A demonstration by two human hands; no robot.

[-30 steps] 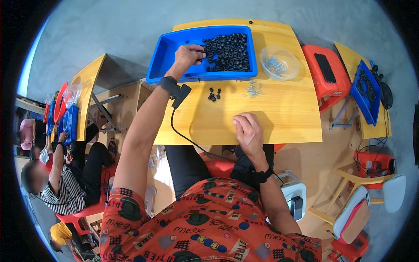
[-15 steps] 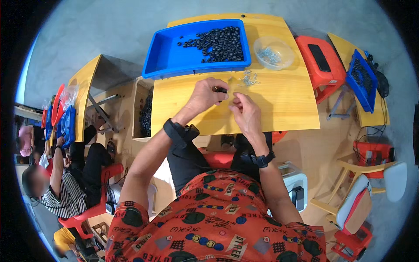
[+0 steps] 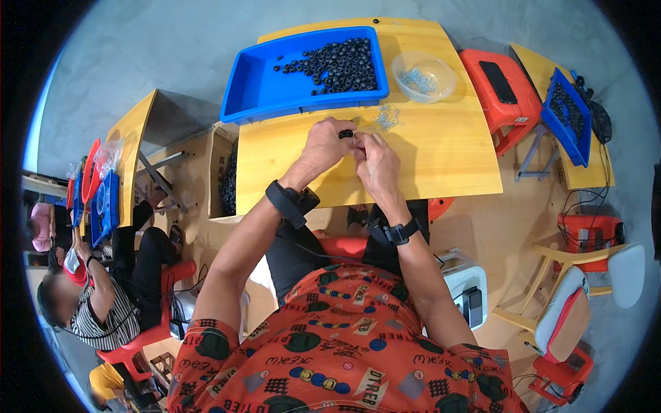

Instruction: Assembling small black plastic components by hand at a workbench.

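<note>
My left hand [image 3: 322, 147] is closed round a small black round part [image 3: 345, 133], held above the yellow table [image 3: 441, 158]. Against it, the fingertips of my right hand [image 3: 378, 162] are pinched together; anything between them is too small to make out. Just beyond my hands lies a loose pile of small silvery metal pieces [image 3: 389, 118]. More of that metal sits in a clear round bowl [image 3: 446, 88] farther back. Left of the bowl, a blue tray [image 3: 237, 82] holds many black round parts [image 3: 348, 65], heaped toward its right side.
One black piece [image 3: 376, 21] lies at the table's far edge. A cardboard box [image 3: 217, 196] of black parts stands below the table's left side. To the right are a red stool [image 3: 513, 96] with a black phone and another blue tray [image 3: 585, 131]. A person in stripes sits left.
My right hand has moved left and its fingertips now meet the black part in my left hand. The view has shifted slightly. The person at left has moved their arm.
</note>
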